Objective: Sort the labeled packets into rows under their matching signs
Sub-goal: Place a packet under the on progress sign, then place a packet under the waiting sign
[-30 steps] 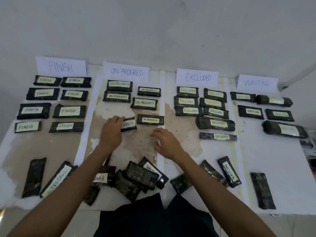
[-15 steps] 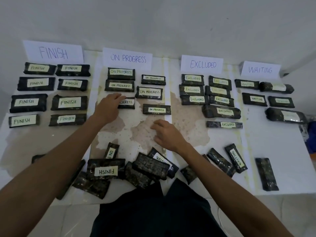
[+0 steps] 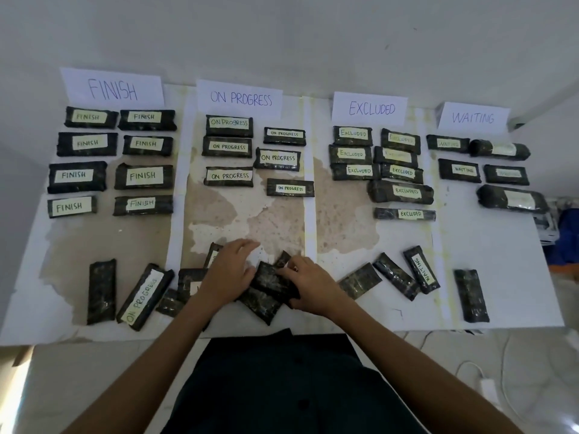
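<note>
Four paper signs stand at the back: FINISH [image 3: 112,89], ON PROGRESS [image 3: 240,98], EXCLUDED [image 3: 371,108], WAITING [image 3: 473,118]. Rows of dark labeled packets lie under each. An ON PROGRESS packet [image 3: 229,176] lies alone in the third row of its column. Both hands are down at the unsorted pile near the front edge. My left hand [image 3: 228,274] rests on the pile with fingers spread. My right hand [image 3: 310,286] has its fingers curled on the edge of a label-down dark packet [image 3: 272,281] between the two hands.
Loose packets lie along the front: a label-down one [image 3: 101,291], an ON PROGRESS one [image 3: 144,296], a WAITING one [image 3: 421,273], and label-down ones [image 3: 395,280] [image 3: 471,296]. The stained white table [image 3: 501,245] ends just before my dark clothing. Cables lie on the floor at the right.
My left hand let go of the ON PROGRESS packet in its column and drew back to the front pile. My right hand also moved back onto the pile.
</note>
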{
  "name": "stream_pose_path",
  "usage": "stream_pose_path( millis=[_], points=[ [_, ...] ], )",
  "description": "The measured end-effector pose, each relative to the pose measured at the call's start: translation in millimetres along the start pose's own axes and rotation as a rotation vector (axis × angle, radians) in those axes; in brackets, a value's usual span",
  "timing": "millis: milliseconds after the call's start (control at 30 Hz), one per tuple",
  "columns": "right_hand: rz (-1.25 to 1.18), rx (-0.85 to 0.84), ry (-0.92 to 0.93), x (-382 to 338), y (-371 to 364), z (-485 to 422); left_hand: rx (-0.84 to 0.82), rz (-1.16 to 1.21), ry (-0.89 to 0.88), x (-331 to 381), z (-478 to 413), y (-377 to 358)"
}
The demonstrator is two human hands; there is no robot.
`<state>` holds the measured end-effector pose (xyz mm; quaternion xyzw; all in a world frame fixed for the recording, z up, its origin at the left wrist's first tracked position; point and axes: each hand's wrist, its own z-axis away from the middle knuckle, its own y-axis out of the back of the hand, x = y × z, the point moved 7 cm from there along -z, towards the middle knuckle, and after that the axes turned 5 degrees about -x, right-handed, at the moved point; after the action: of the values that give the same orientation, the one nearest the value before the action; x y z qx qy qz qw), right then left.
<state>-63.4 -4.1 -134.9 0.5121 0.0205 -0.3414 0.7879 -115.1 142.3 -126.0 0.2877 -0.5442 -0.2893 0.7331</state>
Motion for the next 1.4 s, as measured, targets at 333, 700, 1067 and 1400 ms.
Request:
stream_pose_path(
  millis=[333, 700, 1067, 1400],
  points=[
    [-0.885, 0.061, -0.349, 42, 36, 16, 0.03, 0.358, 0.207, 38, 9, -11],
    [-1.086, 0.075, -0.328, 32, 35, 16, -0.015, -0.385, -0.158, 61, -1, -6],
    [-0.975, 0.442, -0.44, 97, 58, 60, -0.079, -0.3, -0.153, 94, -43, -11],
    [-0.83, 0.626, -0.603, 207, 80, 164, -0.128, -0.185, -0.16, 194, -116, -55]
  ],
)
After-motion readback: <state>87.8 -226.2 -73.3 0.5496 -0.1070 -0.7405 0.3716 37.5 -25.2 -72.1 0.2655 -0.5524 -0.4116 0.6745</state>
